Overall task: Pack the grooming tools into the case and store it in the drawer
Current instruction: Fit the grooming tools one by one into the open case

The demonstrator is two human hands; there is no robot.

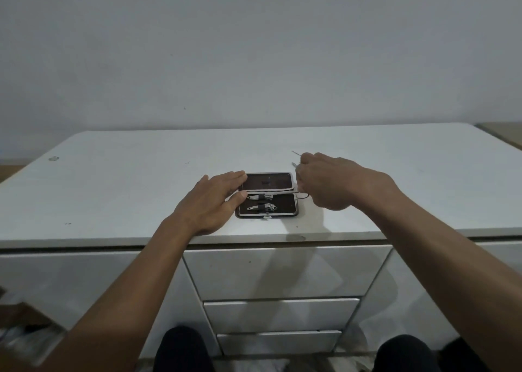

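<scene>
Looks like a home bedroom or dressing area: glossy white dresser w/ three stacked drawers (282, 272) against a plain pale-grey painted wall (254, 46).

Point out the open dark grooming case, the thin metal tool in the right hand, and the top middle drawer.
Open dark rectangular grooming case (267, 183): head view, inner panel of the far half.
Thin metal tool (296, 153): head view, tip beyond the right hand (324, 183).
White top middle drawer (282, 270): head view, front panel.
</scene>
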